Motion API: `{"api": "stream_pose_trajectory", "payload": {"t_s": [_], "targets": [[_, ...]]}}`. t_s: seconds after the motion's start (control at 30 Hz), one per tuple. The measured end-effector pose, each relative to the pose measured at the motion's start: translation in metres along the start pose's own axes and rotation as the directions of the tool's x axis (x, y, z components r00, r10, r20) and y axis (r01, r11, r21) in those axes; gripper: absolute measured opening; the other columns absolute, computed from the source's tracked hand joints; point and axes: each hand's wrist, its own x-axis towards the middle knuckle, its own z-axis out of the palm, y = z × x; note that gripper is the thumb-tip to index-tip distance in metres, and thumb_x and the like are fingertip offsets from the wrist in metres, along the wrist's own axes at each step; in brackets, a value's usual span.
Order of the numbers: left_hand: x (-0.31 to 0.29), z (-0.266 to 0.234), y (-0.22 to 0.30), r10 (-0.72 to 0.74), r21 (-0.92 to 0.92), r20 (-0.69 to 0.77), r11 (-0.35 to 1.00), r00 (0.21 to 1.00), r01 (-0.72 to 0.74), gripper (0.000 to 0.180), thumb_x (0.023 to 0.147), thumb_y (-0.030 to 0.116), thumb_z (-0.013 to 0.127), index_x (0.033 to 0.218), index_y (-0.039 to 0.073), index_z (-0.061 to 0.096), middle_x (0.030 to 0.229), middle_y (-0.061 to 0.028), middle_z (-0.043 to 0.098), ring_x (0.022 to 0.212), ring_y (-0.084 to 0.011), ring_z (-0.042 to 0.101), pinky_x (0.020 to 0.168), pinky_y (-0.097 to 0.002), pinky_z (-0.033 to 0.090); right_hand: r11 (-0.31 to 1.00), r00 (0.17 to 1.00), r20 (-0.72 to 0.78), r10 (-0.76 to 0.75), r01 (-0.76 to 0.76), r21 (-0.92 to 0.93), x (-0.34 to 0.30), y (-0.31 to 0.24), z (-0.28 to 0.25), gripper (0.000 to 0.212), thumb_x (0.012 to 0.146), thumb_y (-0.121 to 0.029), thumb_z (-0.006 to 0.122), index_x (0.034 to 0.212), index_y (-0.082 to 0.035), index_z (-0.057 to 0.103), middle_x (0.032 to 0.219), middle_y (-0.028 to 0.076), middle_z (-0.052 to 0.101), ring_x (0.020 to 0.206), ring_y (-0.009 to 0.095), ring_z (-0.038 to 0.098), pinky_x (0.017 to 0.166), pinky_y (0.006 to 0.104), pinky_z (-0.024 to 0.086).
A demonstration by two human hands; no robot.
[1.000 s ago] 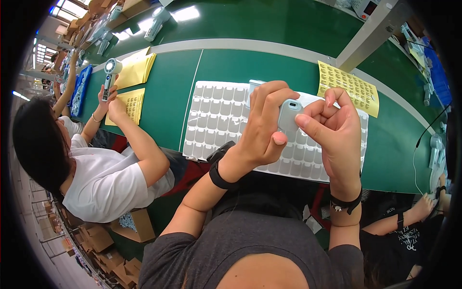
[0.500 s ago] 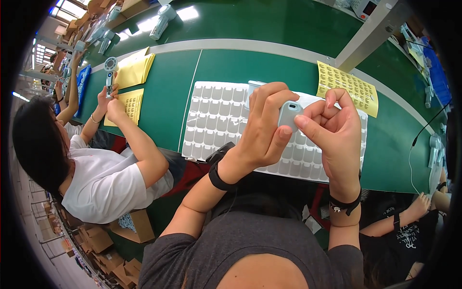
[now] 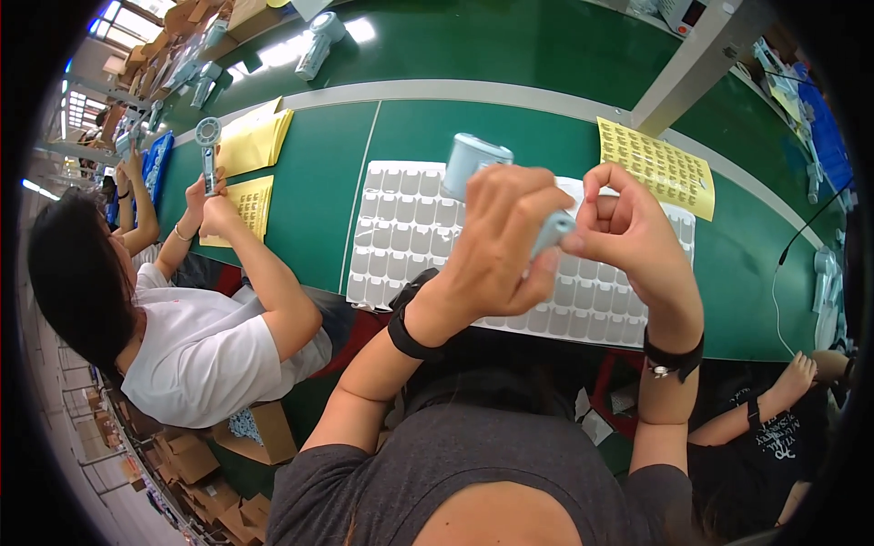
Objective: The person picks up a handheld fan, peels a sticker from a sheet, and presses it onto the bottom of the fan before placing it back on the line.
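We've got print too tiny to read on the yellow sheet (image 3: 655, 168), plus white lettering on the black shirt (image 3: 769, 460) off to the right. The left hand (image 3: 496, 241)'s gripping the blue gadget (image 3: 550, 235), the right hand (image 3: 633, 227) is curled by its end, and we can't tell if that one's pinching anything. Both block part of the sticker sheet (image 3: 401, 209) on the worktop (image 3: 309, 173).
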Motion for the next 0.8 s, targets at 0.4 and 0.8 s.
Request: {"api": "stream_pose_trajectory", "payload": {"t_s": [0.4, 0.8], "targets": [[0.039, -0.007, -0.019, 0.005, -0.098, 0.254, 0.995, 0.967, 0.021, 0.074, 0.076, 0.012, 0.061, 0.138, 0.0, 0.023, 0.119, -0.0166, 0.052, 0.097, -0.0351, 0.056, 0.095, -0.0449, 0.035, 0.987, 0.994, 0.098, 0.052, -0.066, 0.149, 0.021, -0.013, 0.0, 0.038, 0.087, -0.024, 0.065, 0.114, -0.007, 0.044, 0.071, 0.002, 0.059, 0.053, 0.007, 0.054, 0.049, 0.0157, 0.041], [0.058, -0.113, -0.266, -0.706, 0.642, -0.54, 0.006, 0.458, 0.766, 0.077, 0.074, 0.053, 0.069, 0.122, -0.003, 0.051, 0.127, -0.0217, 0.049, 0.124, -0.0356, 0.041, 0.097, -0.0466, 0.041, 0.814, 0.902, -0.291, -0.321, 0.106, -0.571, 0.171, 0.029, -0.051, 0.016, 0.084, -0.023, 0.065, 0.093, -0.013, 0.074, 0.073, 0.006, 0.065, 0.057, 0.012, 0.058, 0.053, 0.0267, 0.044]]}}
